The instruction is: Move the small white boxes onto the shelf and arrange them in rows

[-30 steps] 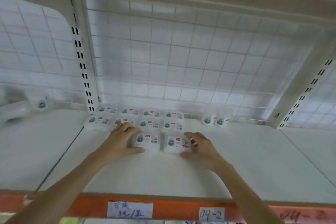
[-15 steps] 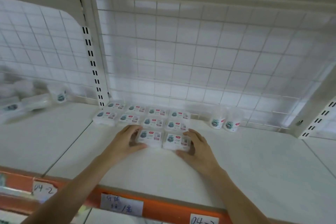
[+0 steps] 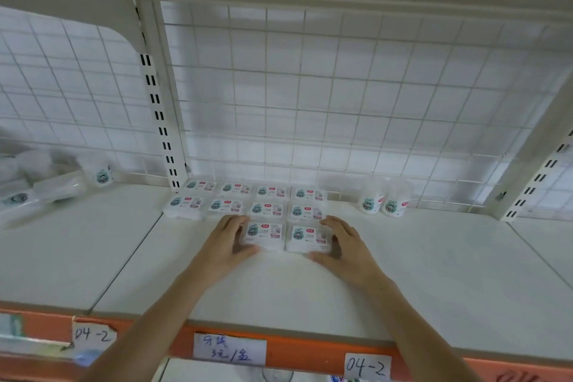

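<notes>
White, flat plastic-wrapped boxes with printed labels sit on the pale shelf board (image 3: 310, 295) in front of you, packed against the white wire-grid back panel (image 3: 310, 96). Back row (image 3: 254, 191): four boxes side by side. Middle row (image 3: 245, 208): four more, just in front, touching or nearly so.

The third row holds two boxes only, at the right end of the block. Your left hand (image 3: 224, 245) grasps the left front box (image 3: 265, 234) from its 9 o'clock side, fingers curled over the far corner, thumb along the near edge. Your right hand (image 3: 345, 246) mirrors it on the right front box (image 3: 308, 237), gripping from 3 o'clock, thumb at the near edge. The two boxes stand just beside each other, a thin gap between them, both flat on the board, labels up.

At 2 o'clock from the block, two small round white tubs (image 3: 384, 201) with cartoon labels stand upright by the grid. At 9 o'clock, beyond the slotted white upright (image 3: 161, 121), more clear-white tubs (image 3: 55, 183) lie tumbled; blurred.

Orange front rail (image 3: 294, 350) at 6 o'clock carries handwritten paper tags (image 3: 229, 349); two read "04-2".
</notes>
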Motion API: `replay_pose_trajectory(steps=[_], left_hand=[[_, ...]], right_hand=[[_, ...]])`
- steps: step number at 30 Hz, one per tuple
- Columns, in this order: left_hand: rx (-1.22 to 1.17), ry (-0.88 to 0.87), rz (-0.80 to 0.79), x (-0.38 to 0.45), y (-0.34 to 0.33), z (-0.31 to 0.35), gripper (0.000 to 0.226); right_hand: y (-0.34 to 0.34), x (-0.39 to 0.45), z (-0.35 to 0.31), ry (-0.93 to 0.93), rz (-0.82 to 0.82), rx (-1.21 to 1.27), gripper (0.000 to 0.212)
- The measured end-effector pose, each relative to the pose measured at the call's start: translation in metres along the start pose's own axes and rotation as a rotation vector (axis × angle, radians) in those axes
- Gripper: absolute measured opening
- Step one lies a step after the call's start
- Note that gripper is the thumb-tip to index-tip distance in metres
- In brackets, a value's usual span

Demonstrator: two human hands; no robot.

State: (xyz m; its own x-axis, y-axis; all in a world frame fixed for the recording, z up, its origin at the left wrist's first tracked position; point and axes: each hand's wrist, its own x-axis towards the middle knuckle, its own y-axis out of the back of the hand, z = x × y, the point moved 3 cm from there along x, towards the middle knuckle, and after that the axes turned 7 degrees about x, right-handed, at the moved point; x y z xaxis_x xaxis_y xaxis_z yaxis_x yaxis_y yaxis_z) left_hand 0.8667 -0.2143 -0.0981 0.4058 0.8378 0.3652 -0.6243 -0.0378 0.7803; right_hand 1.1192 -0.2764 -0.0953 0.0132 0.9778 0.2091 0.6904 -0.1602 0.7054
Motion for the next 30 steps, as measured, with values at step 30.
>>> replay_pose_trajectory(steps=[30], left_hand=[[0.61, -0.088, 0.078, -0.237, 0.064, 0.069, 0.039]], right_hand=[[0.033, -0.26, -0.059, 0.208, 0.258, -0.642, 0.024]])
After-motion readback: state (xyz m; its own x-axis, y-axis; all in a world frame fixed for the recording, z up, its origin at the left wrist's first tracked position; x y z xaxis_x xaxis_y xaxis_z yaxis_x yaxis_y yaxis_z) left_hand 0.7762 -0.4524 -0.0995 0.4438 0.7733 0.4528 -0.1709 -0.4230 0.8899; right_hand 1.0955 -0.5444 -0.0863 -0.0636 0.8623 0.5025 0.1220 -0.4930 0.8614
